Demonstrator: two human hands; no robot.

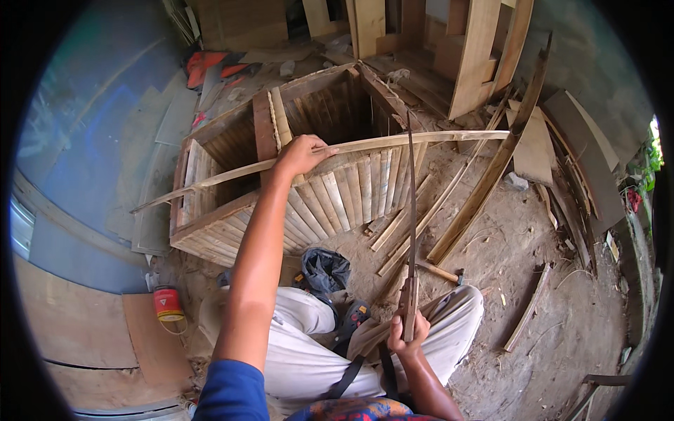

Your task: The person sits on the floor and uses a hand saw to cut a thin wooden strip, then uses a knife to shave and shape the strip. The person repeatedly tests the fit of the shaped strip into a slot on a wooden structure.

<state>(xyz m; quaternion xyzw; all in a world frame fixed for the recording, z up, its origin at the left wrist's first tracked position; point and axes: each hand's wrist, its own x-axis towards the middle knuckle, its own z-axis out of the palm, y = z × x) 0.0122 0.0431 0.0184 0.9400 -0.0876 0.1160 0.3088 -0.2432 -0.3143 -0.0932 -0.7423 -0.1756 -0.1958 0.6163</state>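
My left hand is closed over a long, thin wooden strip, pressing it onto the top edge of a slatted wooden crate. The strip lies across the crate from left to right and sticks out past both sides. Down by my right knee, my right hand grips the handle of a handsaw. Its long dark blade points away from me, seen nearly edge-on. The blade crosses the strip to the right of my left hand; whether the two touch, I cannot tell.
A hammer lies by my right knee, with a black plastic bag before my feet. Long boards and scraps cover the dirt floor at right. At left stands a red can; wooden panels lean at the back.
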